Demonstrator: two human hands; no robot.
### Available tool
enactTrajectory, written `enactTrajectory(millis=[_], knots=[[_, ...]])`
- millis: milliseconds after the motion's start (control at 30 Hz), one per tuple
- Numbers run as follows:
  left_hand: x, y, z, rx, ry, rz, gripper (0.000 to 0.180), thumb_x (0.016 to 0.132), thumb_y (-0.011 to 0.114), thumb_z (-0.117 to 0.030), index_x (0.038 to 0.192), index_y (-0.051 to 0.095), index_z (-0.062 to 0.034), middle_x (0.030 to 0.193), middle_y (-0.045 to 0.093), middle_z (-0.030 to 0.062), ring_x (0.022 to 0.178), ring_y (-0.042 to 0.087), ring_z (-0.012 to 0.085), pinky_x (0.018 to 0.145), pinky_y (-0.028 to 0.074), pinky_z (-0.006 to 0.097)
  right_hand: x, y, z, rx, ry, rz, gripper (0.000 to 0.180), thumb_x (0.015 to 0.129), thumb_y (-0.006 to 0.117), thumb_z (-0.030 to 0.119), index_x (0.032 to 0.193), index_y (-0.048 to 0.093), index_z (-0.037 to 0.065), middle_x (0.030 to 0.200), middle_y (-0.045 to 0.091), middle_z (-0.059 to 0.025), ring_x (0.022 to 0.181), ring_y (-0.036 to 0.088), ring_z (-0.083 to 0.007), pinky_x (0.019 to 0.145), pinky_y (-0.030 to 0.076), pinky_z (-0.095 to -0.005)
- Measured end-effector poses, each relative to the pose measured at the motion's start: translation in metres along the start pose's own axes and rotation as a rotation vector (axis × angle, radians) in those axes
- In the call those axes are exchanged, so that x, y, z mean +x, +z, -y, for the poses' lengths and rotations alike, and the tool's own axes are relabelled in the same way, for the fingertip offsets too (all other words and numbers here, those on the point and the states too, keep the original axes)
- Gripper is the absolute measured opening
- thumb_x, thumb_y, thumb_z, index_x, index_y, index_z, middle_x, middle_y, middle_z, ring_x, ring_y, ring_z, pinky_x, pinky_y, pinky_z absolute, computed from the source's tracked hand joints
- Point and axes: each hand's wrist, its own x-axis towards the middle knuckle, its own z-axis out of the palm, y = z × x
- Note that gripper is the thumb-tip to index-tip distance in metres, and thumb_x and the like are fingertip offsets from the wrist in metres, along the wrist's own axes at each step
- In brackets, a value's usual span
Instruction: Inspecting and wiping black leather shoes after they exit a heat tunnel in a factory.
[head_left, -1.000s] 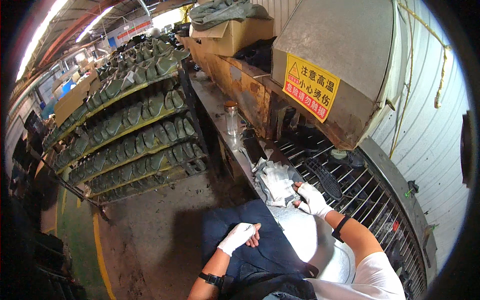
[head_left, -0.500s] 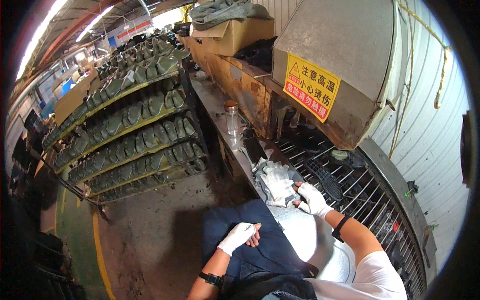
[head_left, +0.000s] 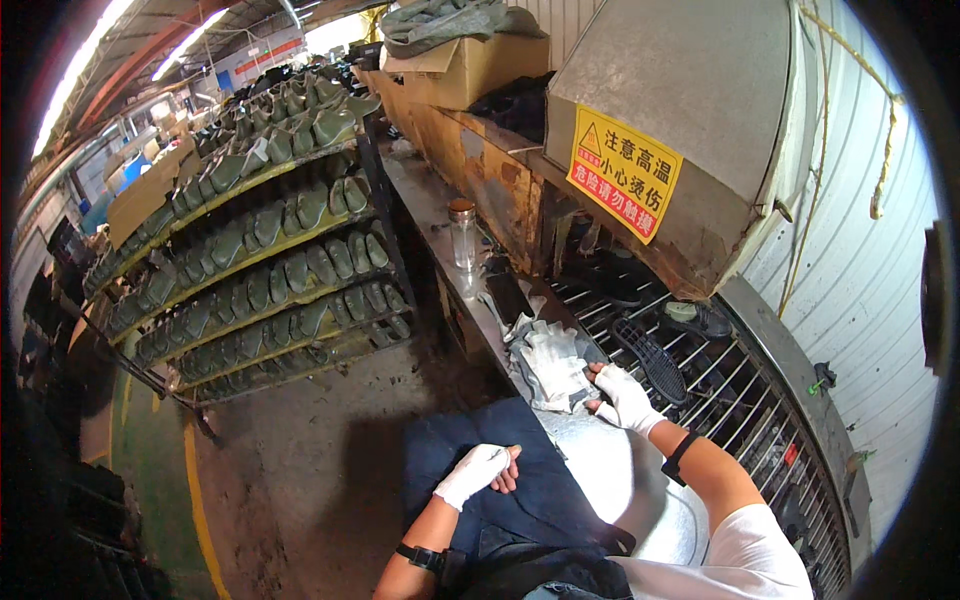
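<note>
My left hand (head_left: 480,474), in a white fingerless glove, rests over the dark blue cloth (head_left: 440,440) on my lap. Its fingers are curled into a loose fist, and I see nothing in them. Gloved the same way, my right hand (head_left: 624,396) lies at the right edge of a crumpled pile of white and grey gloves (head_left: 552,362). Its thumb and fingers are apart, with nothing visible between them. Under the pile and nearer me is a shiny silver surface (head_left: 605,465). A dark flat object (head_left: 510,298) lies just beyond the gloves.
To my right runs a rod conveyor (head_left: 735,425) carrying a dark shoe sole (head_left: 650,360) and a dark shoe (head_left: 697,319). A metal hood (head_left: 690,110) with a yellow warning label overhangs it. A lidded glass bottle (head_left: 462,238) stands on the ledge. Shoe-filled racks (head_left: 260,250) stand left.
The shoe sole and shoe on the conveyor have shifted very slightly. Both my hands stay where they were.
</note>
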Motion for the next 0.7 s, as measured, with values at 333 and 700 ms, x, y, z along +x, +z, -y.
enactTrajectory(millis=[333,700], knots=[[0.0022,0.0037,0.0037,-0.002,0.007,0.009,0.056,0.111,0.054,-0.049,0.083,0.07,-0.0031,0.074,0.076,0.0125,0.06,0.071,0.0186,0.055,0.054,0.029,-0.0032,-0.0043,0.0021,0.001,0.026,0.032,0.063,0.09,0.078,0.039,0.14,0.064,0.003,0.145,0.062,-0.0227,0.133,0.059,-0.0428,0.113,0.048,-0.0489],[0.0034,0.0013,-0.0023,-0.008,0.01,0.007,0.058,0.11,0.055,-0.05,0.081,0.07,-0.002,0.073,0.076,0.0138,0.058,0.071,0.0191,0.054,0.054,0.03,0.0002,-0.0045,0.0006,0.006,0.042,0.04,0.063,0.09,0.078,0.038,0.14,0.064,0.002,0.145,0.062,-0.0228,0.135,0.058,-0.0432,0.114,0.047,-0.0494]])
